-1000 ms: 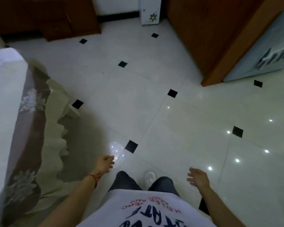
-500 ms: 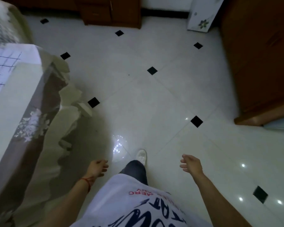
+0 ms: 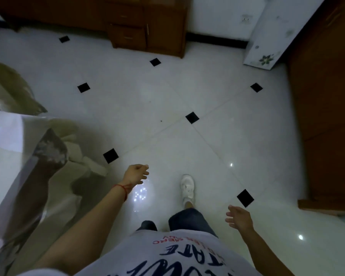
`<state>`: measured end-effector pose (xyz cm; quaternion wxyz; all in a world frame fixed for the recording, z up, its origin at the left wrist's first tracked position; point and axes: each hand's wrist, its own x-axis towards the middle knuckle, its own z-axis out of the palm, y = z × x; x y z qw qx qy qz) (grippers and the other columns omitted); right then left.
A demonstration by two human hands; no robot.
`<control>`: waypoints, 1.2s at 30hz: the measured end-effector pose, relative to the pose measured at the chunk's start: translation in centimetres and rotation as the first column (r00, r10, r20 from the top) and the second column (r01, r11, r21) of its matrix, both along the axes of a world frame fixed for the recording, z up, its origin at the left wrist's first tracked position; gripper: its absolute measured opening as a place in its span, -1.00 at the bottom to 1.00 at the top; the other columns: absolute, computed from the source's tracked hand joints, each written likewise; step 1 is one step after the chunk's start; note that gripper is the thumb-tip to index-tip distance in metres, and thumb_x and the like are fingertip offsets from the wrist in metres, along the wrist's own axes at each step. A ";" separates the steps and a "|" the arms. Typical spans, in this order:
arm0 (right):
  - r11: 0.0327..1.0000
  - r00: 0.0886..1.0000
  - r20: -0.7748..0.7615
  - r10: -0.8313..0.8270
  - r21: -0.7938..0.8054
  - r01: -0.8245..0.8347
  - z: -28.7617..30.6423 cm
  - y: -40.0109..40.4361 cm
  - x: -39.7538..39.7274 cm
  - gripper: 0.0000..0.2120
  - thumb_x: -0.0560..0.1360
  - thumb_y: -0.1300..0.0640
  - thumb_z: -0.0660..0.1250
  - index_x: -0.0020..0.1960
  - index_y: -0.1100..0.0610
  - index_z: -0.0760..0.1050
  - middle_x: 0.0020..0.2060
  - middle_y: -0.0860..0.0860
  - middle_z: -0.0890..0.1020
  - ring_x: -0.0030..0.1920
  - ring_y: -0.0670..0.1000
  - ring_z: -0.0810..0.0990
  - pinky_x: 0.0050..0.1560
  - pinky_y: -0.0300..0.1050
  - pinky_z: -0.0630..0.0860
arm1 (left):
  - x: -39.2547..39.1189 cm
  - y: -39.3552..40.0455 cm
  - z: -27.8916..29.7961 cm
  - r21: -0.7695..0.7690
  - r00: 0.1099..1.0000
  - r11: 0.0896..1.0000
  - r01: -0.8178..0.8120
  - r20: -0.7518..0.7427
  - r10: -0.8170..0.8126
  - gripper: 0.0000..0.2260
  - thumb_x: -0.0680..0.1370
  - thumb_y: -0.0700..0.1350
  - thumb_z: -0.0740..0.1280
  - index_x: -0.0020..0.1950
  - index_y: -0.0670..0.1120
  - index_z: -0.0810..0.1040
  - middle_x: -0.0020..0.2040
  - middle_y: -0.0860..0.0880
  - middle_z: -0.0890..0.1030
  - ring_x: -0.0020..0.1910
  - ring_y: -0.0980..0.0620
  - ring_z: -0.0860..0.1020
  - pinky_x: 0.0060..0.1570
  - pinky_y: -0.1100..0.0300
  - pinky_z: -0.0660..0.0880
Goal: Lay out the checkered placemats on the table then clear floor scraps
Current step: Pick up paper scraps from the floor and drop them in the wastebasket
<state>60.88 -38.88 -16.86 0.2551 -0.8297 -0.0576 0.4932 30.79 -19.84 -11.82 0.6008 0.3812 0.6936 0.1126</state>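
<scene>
Nothing is held by the right hand, whose fingers are loosely spread, nor by the left hand, whose fingers are relaxed above the glossy tiled floor. A corner of checkered placemat is seen on the draped table at left. Two small dark specks are seen further out on the tiles.

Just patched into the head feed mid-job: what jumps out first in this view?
Two bare hands hang over the white floor with its black diamond insets: the left hand near the draped table corner, the right hand lower right, both holding nothing. A white shoe steps forward between them, and dark wooden cabinets line the far wall.
</scene>
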 end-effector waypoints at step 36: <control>0.688 0.693 -0.016 0.721 0.136 -0.713 2.3 90.2 -13.1 -0.80 0.55 0.14 0.23 0.05 0.27 0.49 -0.20 0.13 0.55 -0.33 0.05 0.51 -0.29 -0.15 0.43 | -15.8 61.2 1.3 0.033 0.678 0.678 -0.735 0.018 0.734 -0.86 0.58 -0.13 0.20 0.00 -0.18 0.48 -0.10 -0.19 0.52 -0.32 0.03 0.46 -0.31 0.21 0.38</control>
